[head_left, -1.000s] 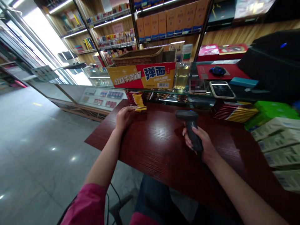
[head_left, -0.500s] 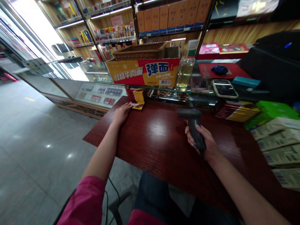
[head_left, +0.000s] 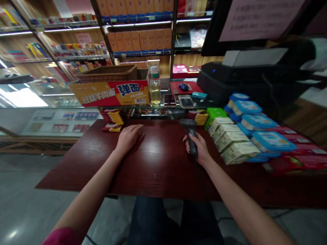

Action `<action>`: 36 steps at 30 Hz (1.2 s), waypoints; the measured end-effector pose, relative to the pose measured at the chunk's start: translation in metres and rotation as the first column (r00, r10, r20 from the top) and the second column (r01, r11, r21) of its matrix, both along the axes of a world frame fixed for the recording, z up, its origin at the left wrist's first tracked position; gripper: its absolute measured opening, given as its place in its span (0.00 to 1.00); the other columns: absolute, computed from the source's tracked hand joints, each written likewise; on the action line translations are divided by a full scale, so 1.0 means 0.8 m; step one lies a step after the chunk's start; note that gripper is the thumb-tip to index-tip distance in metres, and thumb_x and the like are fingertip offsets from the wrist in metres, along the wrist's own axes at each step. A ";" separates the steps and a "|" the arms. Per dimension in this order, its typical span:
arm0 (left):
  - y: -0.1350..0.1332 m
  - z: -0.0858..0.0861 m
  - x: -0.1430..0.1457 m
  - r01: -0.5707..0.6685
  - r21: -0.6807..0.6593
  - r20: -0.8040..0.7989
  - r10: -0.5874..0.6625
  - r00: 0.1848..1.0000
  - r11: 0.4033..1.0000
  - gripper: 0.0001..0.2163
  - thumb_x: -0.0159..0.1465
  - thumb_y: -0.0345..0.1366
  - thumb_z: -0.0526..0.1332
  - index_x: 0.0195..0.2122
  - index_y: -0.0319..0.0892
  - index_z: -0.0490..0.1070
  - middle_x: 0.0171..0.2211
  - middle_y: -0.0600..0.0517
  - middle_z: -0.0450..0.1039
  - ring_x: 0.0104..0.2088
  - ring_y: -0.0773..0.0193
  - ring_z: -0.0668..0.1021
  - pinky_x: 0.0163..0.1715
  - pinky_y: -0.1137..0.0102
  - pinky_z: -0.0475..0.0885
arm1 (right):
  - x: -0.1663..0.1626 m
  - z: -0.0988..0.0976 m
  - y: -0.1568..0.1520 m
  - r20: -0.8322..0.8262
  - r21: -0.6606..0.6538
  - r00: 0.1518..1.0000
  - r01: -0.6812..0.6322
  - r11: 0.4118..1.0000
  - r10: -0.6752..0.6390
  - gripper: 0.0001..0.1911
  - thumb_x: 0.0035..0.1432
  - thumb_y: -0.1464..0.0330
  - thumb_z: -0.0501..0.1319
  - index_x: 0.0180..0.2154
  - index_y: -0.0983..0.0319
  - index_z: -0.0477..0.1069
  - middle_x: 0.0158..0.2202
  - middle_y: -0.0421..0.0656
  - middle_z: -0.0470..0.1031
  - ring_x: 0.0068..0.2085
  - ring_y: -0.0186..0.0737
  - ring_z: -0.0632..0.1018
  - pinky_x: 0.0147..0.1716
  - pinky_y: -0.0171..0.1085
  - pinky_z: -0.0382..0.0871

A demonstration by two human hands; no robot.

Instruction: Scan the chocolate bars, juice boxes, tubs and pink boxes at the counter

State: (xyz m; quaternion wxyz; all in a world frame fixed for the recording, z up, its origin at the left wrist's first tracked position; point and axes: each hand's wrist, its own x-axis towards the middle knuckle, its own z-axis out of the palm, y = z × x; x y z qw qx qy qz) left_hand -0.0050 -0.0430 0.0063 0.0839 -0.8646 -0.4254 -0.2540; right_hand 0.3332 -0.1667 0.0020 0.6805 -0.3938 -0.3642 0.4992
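My right hand [head_left: 200, 148] is wrapped round the grip of a black barcode scanner [head_left: 191, 136], its head facing away from me over the dark red desk [head_left: 153, 170]. A cord runs down from the scanner's handle. Over the left part of the desk, my left hand [head_left: 129, 137] has its fingers stretched out to the right and holds nothing. Just left of those fingers a stack of red and yellow packets [head_left: 112, 119] stands at the desk's back edge. A second stack of similar packets [head_left: 198, 116] lies behind the scanner.
Along the right stand cream boxes [head_left: 233, 141], a green pack [head_left: 217, 114], blue-lidded tubs [head_left: 272, 141] and red boxes [head_left: 298, 160]. On the glass counter behind are a noodle carton [head_left: 109, 93], a bottle [head_left: 155, 88], a phone [head_left: 169, 100] and a mouse [head_left: 184, 87].
My view has swung to the right, bringing the tubs into sight. My left hand has come away from the packets and moved right. The scanner stays in my right hand.
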 end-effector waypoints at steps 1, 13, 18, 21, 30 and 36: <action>-0.002 -0.001 0.044 0.096 -0.006 -0.028 -0.096 0.995 0.995 0.21 0.74 0.36 0.54 0.67 0.46 0.71 0.64 0.46 0.76 0.63 0.51 0.78 0.61 0.58 0.72 | 0.011 -0.001 -0.006 0.009 -0.001 0.999 0.031 1.000 -0.031 0.24 0.51 0.53 0.77 0.38 0.58 0.67 0.31 0.37 0.80 0.18 0.29 0.70 0.13 0.29 0.67; 0.045 -0.012 0.353 0.247 0.055 0.208 -0.253 0.945 0.968 0.26 0.71 0.31 0.61 0.70 0.52 0.67 0.75 0.48 0.61 0.76 0.47 0.61 0.70 0.47 0.61 | 0.040 -0.009 -0.060 -0.001 -0.041 0.989 0.148 0.988 -0.148 0.22 0.56 0.56 0.74 0.42 0.57 0.66 0.32 0.36 0.80 0.18 0.29 0.70 0.12 0.31 0.69; 0.048 -0.013 0.314 0.315 0.031 0.454 -0.294 0.841 0.949 0.14 0.74 0.30 0.57 0.54 0.48 0.79 0.61 0.49 0.79 0.66 0.55 0.76 0.66 0.56 0.68 | 0.042 -0.004 -0.065 -0.040 0.006 0.989 0.141 0.990 -0.140 0.18 0.59 0.57 0.72 0.41 0.57 0.67 0.32 0.36 0.79 0.18 0.29 0.71 0.13 0.29 0.67; 0.038 -0.017 0.267 0.299 -0.037 0.624 -0.212 0.752 0.953 0.12 0.73 0.34 0.61 0.55 0.48 0.80 0.55 0.50 0.84 0.55 0.57 0.83 0.59 0.63 0.75 | 0.039 0.001 -0.076 -0.043 0.008 0.997 0.062 0.998 -0.061 0.16 0.60 0.58 0.71 0.40 0.57 0.67 0.33 0.37 0.79 0.19 0.28 0.70 0.12 0.28 0.66; 0.039 -0.039 0.127 0.342 -0.427 0.851 0.244 0.465 0.837 0.16 0.67 0.44 0.67 0.50 0.40 0.84 0.46 0.45 0.86 0.40 0.56 0.86 0.36 0.66 0.83 | -0.041 0.016 0.000 -0.022 -0.021 0.971 -0.238 0.971 0.237 0.19 0.56 0.55 0.74 0.36 0.58 0.68 0.29 0.37 0.78 0.17 0.28 0.69 0.11 0.28 0.64; 0.053 -0.047 0.120 0.338 -0.436 0.866 0.287 0.410 0.834 0.11 0.67 0.40 0.67 0.47 0.42 0.85 0.42 0.47 0.87 0.36 0.58 0.86 0.34 0.67 0.83 | -0.084 0.005 0.032 0.000 -0.036 0.960 -0.279 0.960 0.279 0.20 0.57 0.54 0.73 0.35 0.58 0.68 0.28 0.37 0.78 0.16 0.28 0.68 0.10 0.29 0.63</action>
